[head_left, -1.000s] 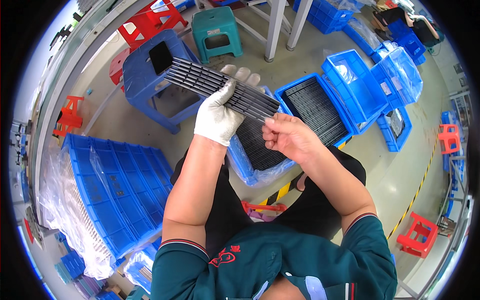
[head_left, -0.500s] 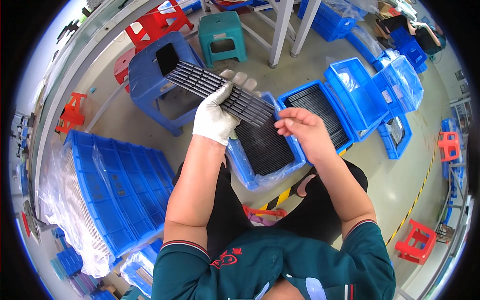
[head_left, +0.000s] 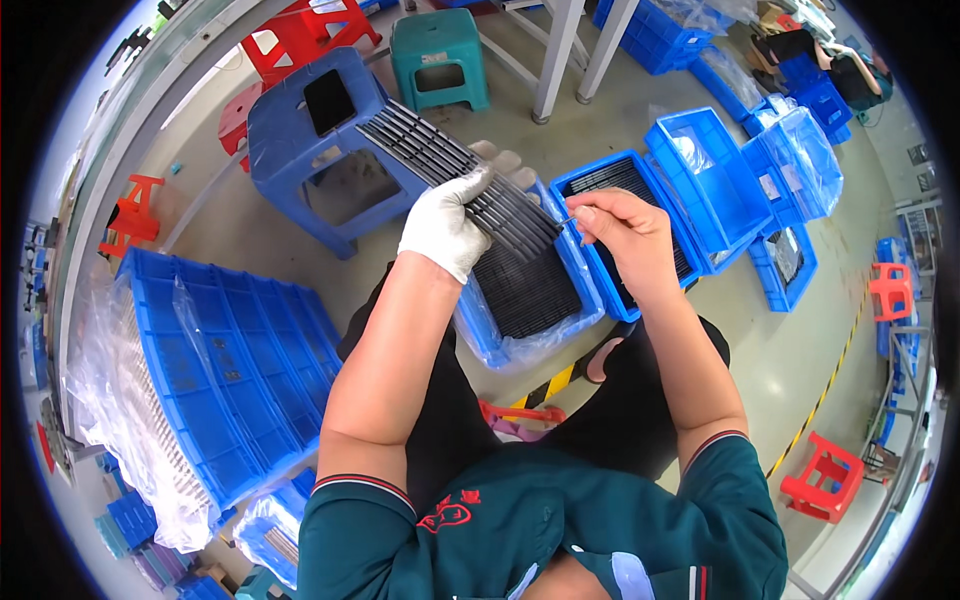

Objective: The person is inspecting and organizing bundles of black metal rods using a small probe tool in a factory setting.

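Observation:
My left hand (head_left: pixel 445 228), in a white glove, is closed around a fanned bundle of slim black rods (head_left: pixel 415 145) that slants from upper left to lower right. Bare, my right hand (head_left: pixel 630 230) pinches at the lower right end of the bundle, thumb and forefinger together on what looks like the tip of one thin rod (head_left: pixel 565 222). Directly below the bundle, a plastic-lined blue bin (head_left: pixel 592 292) holds rows of similar black rods (head_left: pixel 525 295). A second blue bin (head_left: pixel 558 188) with dark rods stands beside it, partly covered by my right hand.
Blue crates (head_left: pixel 235 380) are stacked at my left, draped in clear plastic. A blue stool (head_left: pixel 275 125) with a black flat object (head_left: pixel 328 102) on it stands ahead, near a green stool (head_left: pixel 437 60). More blue bins (head_left: pixel 705 185) lie to the right, and a red stool (head_left: pixel 825 478) farther off.
Left hand and bundle have shifted slightly right. My right hand has moved slightly up, and its fingertips now close on a rod's end at the bundle.

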